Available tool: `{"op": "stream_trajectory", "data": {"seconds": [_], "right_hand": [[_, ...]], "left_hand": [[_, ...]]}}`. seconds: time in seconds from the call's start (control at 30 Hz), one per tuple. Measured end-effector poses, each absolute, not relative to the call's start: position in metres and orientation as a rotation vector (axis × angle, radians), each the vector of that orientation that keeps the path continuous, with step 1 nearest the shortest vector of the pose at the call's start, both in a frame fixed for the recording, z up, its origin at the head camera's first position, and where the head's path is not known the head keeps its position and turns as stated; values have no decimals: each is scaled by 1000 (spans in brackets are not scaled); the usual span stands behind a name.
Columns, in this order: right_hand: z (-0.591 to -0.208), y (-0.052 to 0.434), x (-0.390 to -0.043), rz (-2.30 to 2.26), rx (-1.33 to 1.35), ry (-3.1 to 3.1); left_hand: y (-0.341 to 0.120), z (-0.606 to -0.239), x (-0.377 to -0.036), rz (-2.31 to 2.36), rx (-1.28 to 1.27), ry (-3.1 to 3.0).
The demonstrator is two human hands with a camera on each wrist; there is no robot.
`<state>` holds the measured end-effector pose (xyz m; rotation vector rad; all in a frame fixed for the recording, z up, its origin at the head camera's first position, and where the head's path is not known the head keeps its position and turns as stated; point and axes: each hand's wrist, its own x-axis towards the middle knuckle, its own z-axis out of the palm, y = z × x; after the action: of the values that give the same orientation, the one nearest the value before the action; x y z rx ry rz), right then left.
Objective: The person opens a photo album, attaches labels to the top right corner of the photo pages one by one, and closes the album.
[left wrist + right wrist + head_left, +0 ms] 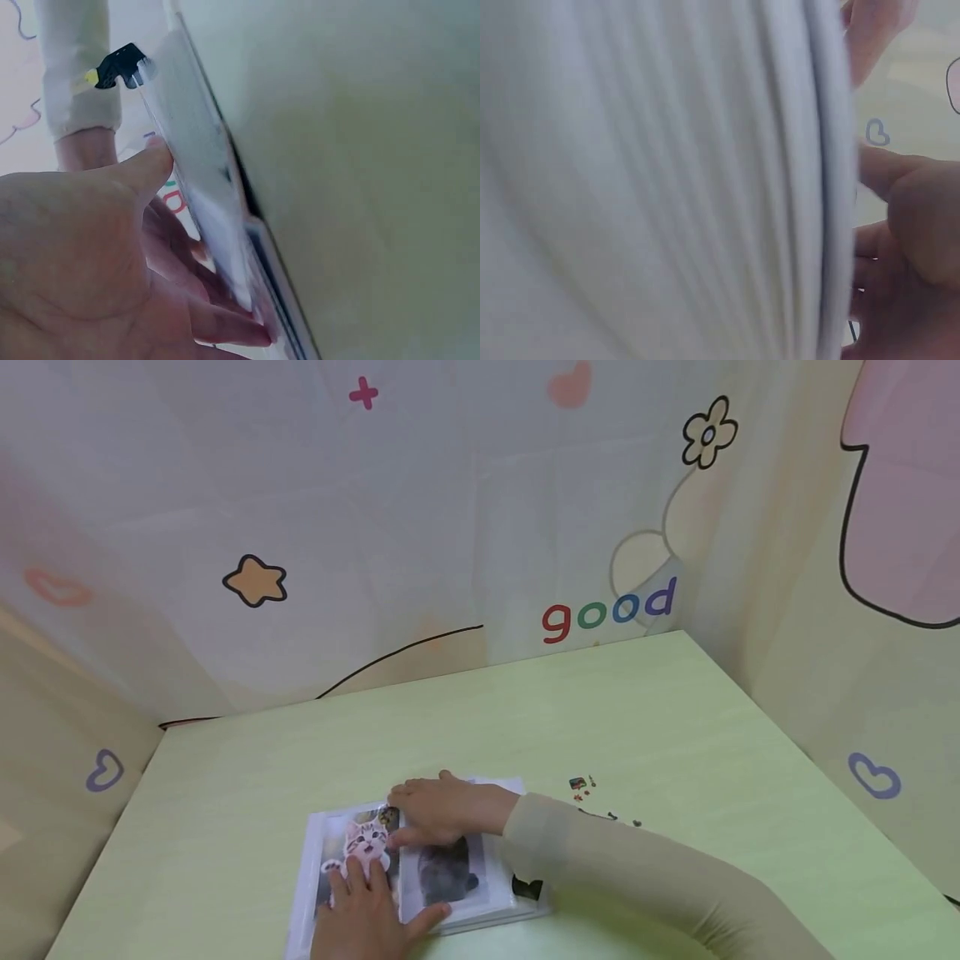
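A photo album (302,887) lies open on the table. My left hand (362,914) rests on its left page, fingers spread over a picture of a striped kitten (366,841). My right hand (435,810) reaches across the right page, its fingers resting near the centre fold above a picture of a dark furry animal (444,872). In the left wrist view the left hand (82,255) lies flat along the album (202,157), seen edge-on. The right hand (922,225) shows in the right wrist view beside blurred pale layers that fill most of the picture.
Several tiny coloured pieces (577,783) lie on the pale green table (645,718), right of the album. A dark shape (527,888) with a yellowish spot sits at the right page's edge, partly behind the right sleeve (622,852). Printed cloth (420,510) walls the table's back and sides.
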<state>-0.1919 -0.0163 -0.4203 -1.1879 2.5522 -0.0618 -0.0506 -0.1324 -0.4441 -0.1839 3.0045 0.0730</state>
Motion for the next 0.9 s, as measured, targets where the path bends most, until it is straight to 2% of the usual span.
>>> {"op": "stream_trajectory", "data": {"seconds": [0.4,0.63,0.9], "right_hand": [[-405,2,-198,-195,-1196,2566],[-391,19,-199,-265,-1218,2540],[-378,43,-199,-351,-1252,2537]], "left_hand": [[-144,-433,-49,86,-79,3140],[-142,-425,-52,121,-101,3119],[-141,-419,-51,269,128,3297]]}}
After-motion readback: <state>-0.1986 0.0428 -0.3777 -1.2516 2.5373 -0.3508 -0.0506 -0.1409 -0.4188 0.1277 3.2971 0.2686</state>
